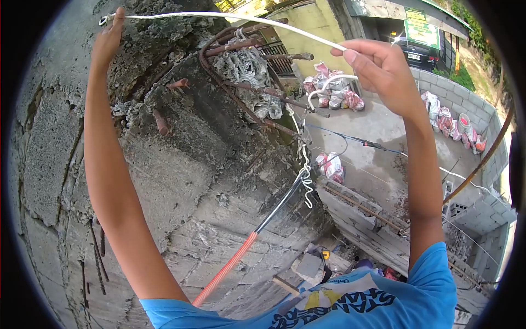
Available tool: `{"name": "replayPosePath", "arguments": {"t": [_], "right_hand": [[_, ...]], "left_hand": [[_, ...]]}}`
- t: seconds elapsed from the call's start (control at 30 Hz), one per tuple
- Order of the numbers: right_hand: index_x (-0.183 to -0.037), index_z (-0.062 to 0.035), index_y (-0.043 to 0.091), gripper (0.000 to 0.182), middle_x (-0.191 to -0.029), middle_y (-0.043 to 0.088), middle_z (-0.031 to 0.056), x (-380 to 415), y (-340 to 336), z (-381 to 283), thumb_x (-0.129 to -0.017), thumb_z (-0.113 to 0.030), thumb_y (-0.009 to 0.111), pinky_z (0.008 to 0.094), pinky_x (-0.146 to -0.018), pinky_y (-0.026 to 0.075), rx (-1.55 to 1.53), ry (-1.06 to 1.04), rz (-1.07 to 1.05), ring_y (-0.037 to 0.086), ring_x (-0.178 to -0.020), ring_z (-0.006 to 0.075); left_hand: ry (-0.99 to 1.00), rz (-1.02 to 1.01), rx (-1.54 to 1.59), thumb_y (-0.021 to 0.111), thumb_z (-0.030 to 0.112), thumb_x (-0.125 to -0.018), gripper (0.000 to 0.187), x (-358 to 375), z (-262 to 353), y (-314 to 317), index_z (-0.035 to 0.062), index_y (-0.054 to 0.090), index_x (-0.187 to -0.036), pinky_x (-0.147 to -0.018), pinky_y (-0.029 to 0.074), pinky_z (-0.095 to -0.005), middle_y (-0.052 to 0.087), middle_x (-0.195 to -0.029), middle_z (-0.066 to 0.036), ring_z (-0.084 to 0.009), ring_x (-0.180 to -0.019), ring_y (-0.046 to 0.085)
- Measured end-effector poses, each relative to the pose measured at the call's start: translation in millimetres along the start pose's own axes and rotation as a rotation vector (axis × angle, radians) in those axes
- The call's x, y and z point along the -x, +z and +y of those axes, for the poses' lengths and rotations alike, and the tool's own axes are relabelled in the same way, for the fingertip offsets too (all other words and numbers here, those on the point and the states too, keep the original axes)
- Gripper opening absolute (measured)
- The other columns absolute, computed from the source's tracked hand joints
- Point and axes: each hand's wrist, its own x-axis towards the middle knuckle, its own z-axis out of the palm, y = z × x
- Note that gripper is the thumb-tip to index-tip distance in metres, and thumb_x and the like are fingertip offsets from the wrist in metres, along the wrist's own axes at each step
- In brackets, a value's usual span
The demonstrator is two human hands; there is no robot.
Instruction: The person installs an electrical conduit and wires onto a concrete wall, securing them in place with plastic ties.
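A white cable [241, 16] stretches between my two hands in front of a rough concrete wall. At the upper left my left hand [111, 38] pinches its end, where the cable curls into a small loop. My right hand [381, 68] grips the cable between thumb and fingers at the upper right, and a length hangs below it in a curve. Rusty rebar [235, 90] sticks out of the concrete between my hands. Lower down, a twisted white wire [306, 181] hangs beside a black cable [279, 208] that enters an orange corrugated conduit [226, 268].
Far below lies a concrete yard with filled sacks [334, 90], more sacks [452, 126] along a grey block wall [466, 98], and a parked car [419, 52]. A blue rope [350, 137] crosses the yard. A rusty bar [487, 156] slants at the right.
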Motion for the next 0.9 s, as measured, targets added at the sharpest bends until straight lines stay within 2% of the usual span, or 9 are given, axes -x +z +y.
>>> {"name": "replayPosePath", "arguments": {"t": [0.1, 0.2, 0.3, 0.6, 0.63, 0.67, 0.7, 0.77, 0.9], "right_hand": [[-0.104, 0.0017, 0.066, 0.029, -0.054, 0.04, -0.0057, -23.2, -25.2, 2.3, -0.094, -0.023, 0.054, 0.0201, -0.045, 0.026, -0.029, -0.028, 0.009, 0.034, -0.048, 0.002], [-0.101, 0.0017, 0.066, 0.029, -0.054, 0.042, -0.0055, -55.2, -44.3, 33.9, -0.093, -0.024, 0.056, 0.0197, -0.047, 0.028, 0.009, -0.072, 0.106, 0.037, -0.049, 0.0022], [-0.093, 0.0005, 0.067, 0.03, -0.055, 0.044, -0.0048, -91.9, -52.9, 62.8, -0.089, -0.029, 0.064, 0.0215, -0.057, 0.042, -0.014, -0.057, 0.213, 0.04, -0.051, 0.0024], [-0.074, -0.0028, 0.061, 0.027, -0.057, 0.044, -0.0057, -152.8, -67.4, 128.9, -0.086, -0.026, 0.068, 0.0279, -0.074, 0.051, -0.69, -0.225, 0.094, 0.036, -0.049, 0.0006], [-0.078, -0.0019, 0.062, 0.023, -0.06, 0.043, -0.004, -156.8, -65.1, 131.7, -0.087, -0.023, 0.065, 0.0274, -0.064, 0.044, -0.749, -0.193, 0.16, 0.026, -0.047, 0.005], [-0.086, 0.0005, 0.064, 0.023, -0.066, 0.054, -0.0006, -174.0, -82.8, 162.7, -0.087, -0.023, 0.065, 0.0278, -0.068, 0.047, -0.801, -0.173, 0.033, 0.043, -0.052, 0.006], [-0.115, -0.0081, 0.061, 0.04, -0.109, 0.062, 0.0054, -188.5, -72.2, 190.4, -0.083, -0.032, 0.064, 0.0329, -0.069, 0.049, -0.809, 0.071, 0.286, 0.057, -0.095, 0.016], [-0.106, -0.0058, 0.065, 0.027, -0.09, 0.066, 0.0038, -204.7, -77.2, 208.2, -0.085, -0.023, 0.062, 0.0263, -0.063, 0.047, -0.69, 0.087, 0.247, 0.059, -0.071, 0.0144], [-0.106, -0.0005, 0.063, 0.028, -0.085, 0.067, 0.0056, -169.8, -64.4, 151.5, -0.084, -0.018, 0.062, 0.0277, -0.066, 0.049, -0.119, -0.252, 0.279, 0.062, -0.074, 0.014]], "left_hand": [[-0.012, -0.172, -0.09, 0.048, 0.073, -0.079, 0.078, 11.9, 20.5, -26.5, 0.0087, 0.061, -0.122, -0.097, 0.04, -0.0458, 0.06, -0.12, -0.022, -0.0337, -0.116, 0.054], [0.37, 0.254, -0.178, 0.051, 0.059, -0.087, 0.059, 62.3, 83.3, -54.0, 0.0081, 0.063, -0.115, -0.093, 0.042, -0.0428, 0.064, -0.111, -0.016, -0.0299, -0.114, 0.055], [0.443, -0.202, 0.192, 0.055, 0.043, -0.091, 0.041, 82.5, 142.3, -79.1, 0.0065, 0.064, -0.108, -0.083, 0.046, -0.038, 0.066, -0.1, -0.013, -0.0259, -0.099, 0.061], [0.45, -0.366, 0.23, 0.048, 0.035, -0.094, 0.043, 140.5, 262.4, -42.8, -0.0016, 0.064, -0.11, -0.077, 0.048, -0.0364, 0.066, -0.094, -0.016, -0.0258, -0.083, 0.064], [0.643, -0.197, 0.336, 0.044, 0.027, -0.093, 0.036, 130.0, 255.6, -8.9, -0.0015, 0.062, -0.106, -0.079, 0.047, -0.0405, 0.064, -0.095, -0.023, -0.0304, -0.086, 0.063], [0.827, -0.018, 0.45, 0.04, 0.018, -0.092, 0.03, 115.0, 245.0, 26.9, -0.0013, 0.061, -0.102, -0.081, 0.047, -0.0446, 0.062, -0.096, -0.03, -0.035, -0.089, 0.062], [0.774, -0.011, 0.496, 0.04, 0.015, -0.091, 0.029, 96.6, 240.3, 52.8, -0.0032, 0.061, -0.099, -0.08, 0.047, -0.0427, 0.063, -0.093, -0.028, -0.0328, -0.087, 0.063], [0.478, -0.221, 0.643, 0.04, 0.017, -0.092, 0.031, 91.7, 237.9, 63.0, -0.0053, 0.059, -0.103, -0.079, 0.048, -0.0405, 0.063, -0.093, -0.025, -0.0297, -0.089, 0.063], [-0.402, -0.451, 1.29, 0.043, 0.039, -0.096, 0.052, 95.8, 256.9, 47.2, 0.0007, 0.038, -0.132, -0.08, 0.05, -0.0425, 0.05, -0.123, -0.022, -0.0328, -0.102, 0.057]]}}
